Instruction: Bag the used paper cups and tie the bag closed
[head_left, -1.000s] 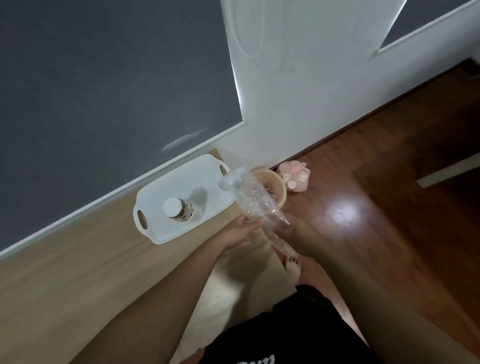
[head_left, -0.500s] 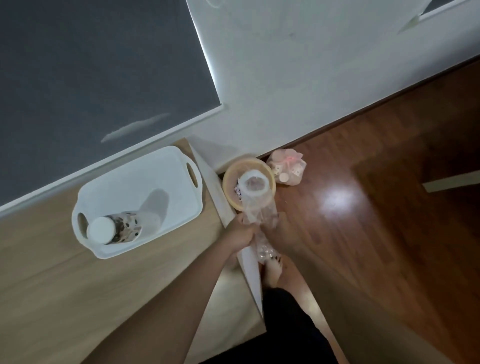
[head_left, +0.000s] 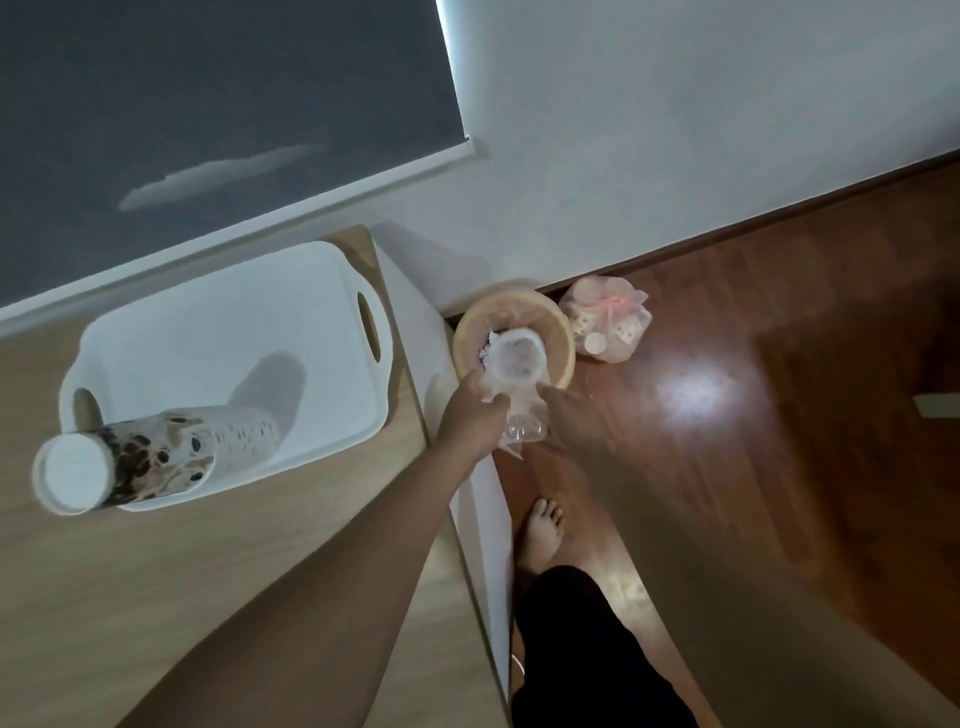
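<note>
A clear plastic bag (head_left: 522, 397) with white paper cups inside hangs upright between both hands, just past the table's right edge and above a tan round bin (head_left: 558, 338) on the floor. My left hand (head_left: 467, 415) grips the bag's left side. My right hand (head_left: 571, 421) holds its right side. The top cup's round mouth faces the camera. A stack of patterned paper cups (head_left: 156, 457) lies tilted in a white basin (head_left: 234, 322) on the wooden table.
A tied pink bag (head_left: 608, 322) of cups rests on the wood floor beside the bin, by the white wall. My bare foot (head_left: 540, 535) stands close to the table's white side panel. A dark blind hangs behind the table.
The view has swung right and down, so the basin and cup stack slid left. The bag, first tilted over the table edge, now hangs upright over the bin.
</note>
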